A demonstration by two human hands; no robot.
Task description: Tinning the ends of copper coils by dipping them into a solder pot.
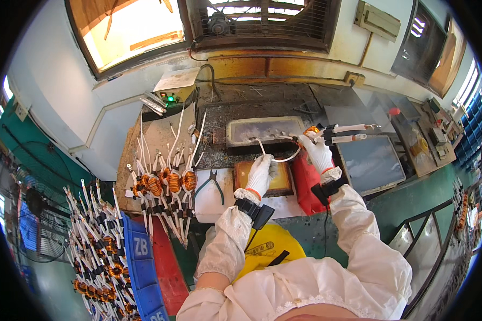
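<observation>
My right hand (317,153), in a white glove, grips a copper-wound ring coil (311,130) beside the right end of a rectangular metal pot (233,143) with a silvery surface. Two white-sleeved leads with black bands stick out from the coil to the right. My gloved left hand (262,174) is closed on a white-sleeved lead (289,158) that curves across toward the coil. Another white piece (260,145) rises from the left fingers to the pot's near rim. Just in front of the pot, partly behind my left hand, is an amber-coloured tray (281,184).
Several similar coils (174,182) stand at the bench's left, near green-handled pliers (211,186). A blue crate (141,262) and many more coils are lower left. A red container (308,187) sits below my right hand; a grey-topped tray (370,163) lies to the right.
</observation>
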